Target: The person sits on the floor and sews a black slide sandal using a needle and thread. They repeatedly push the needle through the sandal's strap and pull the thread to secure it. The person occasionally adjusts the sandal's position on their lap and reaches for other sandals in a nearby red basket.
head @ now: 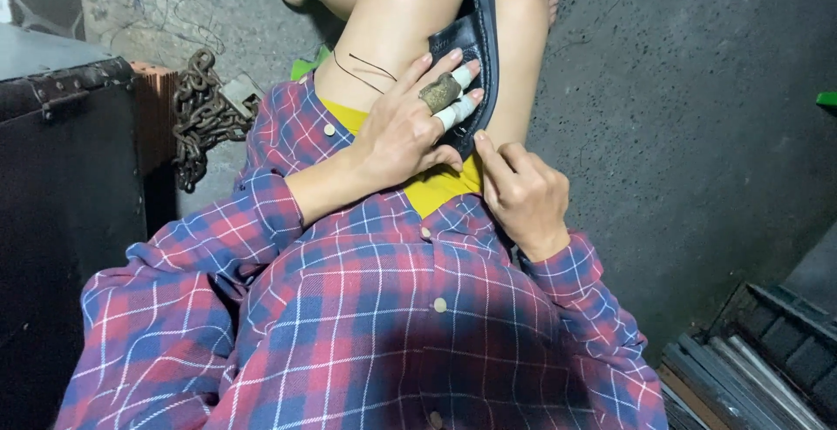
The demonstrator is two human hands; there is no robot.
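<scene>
Concrete floor around, we find left hand (410,125) spread, pressing black leather piece (471,55) at twelve o'clock; right hand (523,190) pinching its edge mid-stitching.

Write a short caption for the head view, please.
Left hand presses black leather piece on the knee; right hand pinches its edge.

I wear a red-and-blue plaid shirt (366,308) with pale buttons, yellow shorts (440,187), taped fingers (458,109) and a worn thimble (440,92).
</scene>
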